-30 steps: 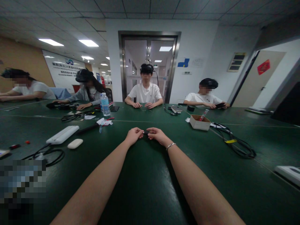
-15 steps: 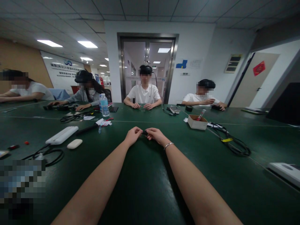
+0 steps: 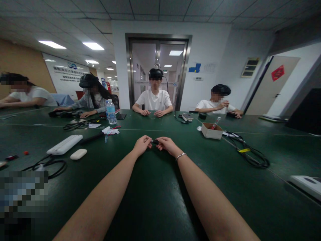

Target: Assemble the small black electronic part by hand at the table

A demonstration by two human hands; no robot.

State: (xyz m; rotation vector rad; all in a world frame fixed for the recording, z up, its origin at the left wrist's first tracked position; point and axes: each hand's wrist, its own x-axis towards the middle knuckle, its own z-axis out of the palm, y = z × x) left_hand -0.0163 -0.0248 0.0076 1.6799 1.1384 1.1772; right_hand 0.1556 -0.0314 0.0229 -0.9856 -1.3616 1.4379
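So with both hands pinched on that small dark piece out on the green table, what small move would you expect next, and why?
Probably a short pull or twist between the hands. The left hand and right hand meet fingertip to fingertip on the small dark piece, just above the green table. It is too small to tell what it is, so the direction is uncertain.

A wide dark green counter (image 3: 155, 201) is carrying scattered gear.

A white power strip (image 3: 64, 144) is lying on the left beside a white oval case (image 3: 78, 154), with a coiled black cable (image 3: 50, 165) sitting just in front of them. A water bottle (image 3: 110, 112) is standing upright farther back, near loose papers (image 3: 110, 130) and a black phone (image 3: 121, 116). On the right, an open cardboard box (image 3: 212, 131) is resting near a looped black cable with a yellow tag (image 3: 250, 155). A white device (image 3: 307, 183) is sitting at the far right edge.
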